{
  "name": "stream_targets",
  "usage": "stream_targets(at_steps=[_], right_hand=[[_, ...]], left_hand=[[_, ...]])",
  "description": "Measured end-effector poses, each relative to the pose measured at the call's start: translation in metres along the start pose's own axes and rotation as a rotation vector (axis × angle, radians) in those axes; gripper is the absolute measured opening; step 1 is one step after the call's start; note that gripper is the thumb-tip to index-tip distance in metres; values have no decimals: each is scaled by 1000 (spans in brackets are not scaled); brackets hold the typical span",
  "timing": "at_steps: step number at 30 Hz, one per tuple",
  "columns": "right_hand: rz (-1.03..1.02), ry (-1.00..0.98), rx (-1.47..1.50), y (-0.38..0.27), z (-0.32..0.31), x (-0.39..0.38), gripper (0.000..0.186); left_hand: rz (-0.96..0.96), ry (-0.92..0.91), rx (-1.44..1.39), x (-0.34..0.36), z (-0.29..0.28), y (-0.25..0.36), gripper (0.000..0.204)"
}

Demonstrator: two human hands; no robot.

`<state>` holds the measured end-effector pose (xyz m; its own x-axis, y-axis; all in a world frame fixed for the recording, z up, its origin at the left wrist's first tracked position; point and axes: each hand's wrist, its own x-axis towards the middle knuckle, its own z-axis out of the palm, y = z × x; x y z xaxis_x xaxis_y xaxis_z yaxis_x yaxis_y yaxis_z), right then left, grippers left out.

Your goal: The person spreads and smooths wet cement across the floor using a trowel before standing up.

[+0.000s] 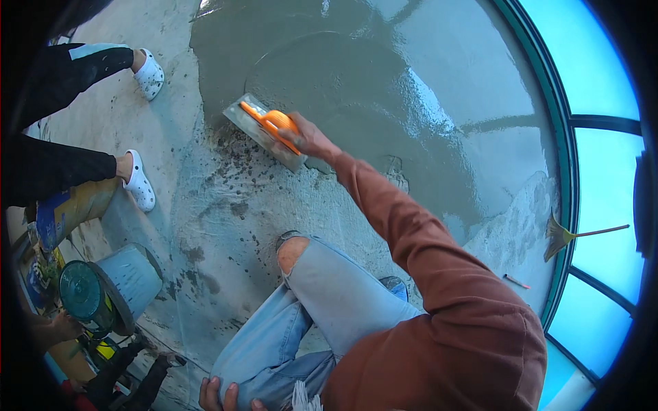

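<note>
By the wet cement (343, 82), the right grip (312, 139) clasps a trowel (266, 123); the left grip's (227, 395) closure is unclear.

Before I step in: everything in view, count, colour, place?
Trowel: 1, orange handle, upper centre
Wet coating: 1, grey, upper centre
Floor: 1, pale grey, centre
Clogs: 2, white, upper left
Co-workers' trousers: 2 pairs, black, left
Co-worker's hand: 1, bare, lower left
Bag: 1, blue and yellow, left
Bucket: 1, pale blue, lower left
Container: 1, green, beside bucket
Windows: several, blue, green-framed, right
Broom: 1, tan, right
Pen-like stick: 1, red, right
Far-left clutter: uncounted, too dark
Jeans: 1 pair, pale blue, bottom
Sleeve: 1, brown, lower right
Left hand: 1, bare, on jeans
Right hand: 1, bare, on trowel
</note>
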<state>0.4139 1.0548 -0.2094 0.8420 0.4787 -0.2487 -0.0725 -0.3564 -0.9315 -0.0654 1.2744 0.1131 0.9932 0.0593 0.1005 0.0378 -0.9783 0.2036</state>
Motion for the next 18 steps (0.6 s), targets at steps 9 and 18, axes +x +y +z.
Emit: stream_targets(at_steps=[9, 18], right_hand=[[-11, 913, 234, 110, -95, -147, 44], [168, 748, -198, 126, -61, -85, 49]], left_hand=[[-43, -16, -6, -5, -4, 2, 46], [-83, -36, 10, -6, -6, 6, 43]])
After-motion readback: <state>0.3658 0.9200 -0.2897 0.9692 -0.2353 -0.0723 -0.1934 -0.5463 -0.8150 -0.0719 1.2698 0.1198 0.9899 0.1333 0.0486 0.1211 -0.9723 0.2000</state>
